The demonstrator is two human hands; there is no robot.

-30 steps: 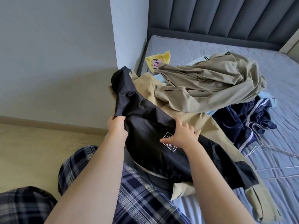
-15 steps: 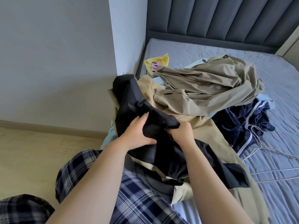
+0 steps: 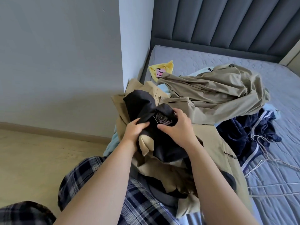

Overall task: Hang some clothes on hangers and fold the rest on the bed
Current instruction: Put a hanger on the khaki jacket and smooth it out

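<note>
Grey wall (image 3: 56, 62), pale wood floor (image 3: 40, 159), dark padded headboard (image 3: 227, 21), grey bed (image 3: 211, 60).

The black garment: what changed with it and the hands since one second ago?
The black garment, spread out before, is now gathered into a bundle. The left hand moved right from its edge; both it and the right hand, flat earlier, now grip the bundle. The khaki clothes, navy garment and yellow cloth stayed put.
</note>
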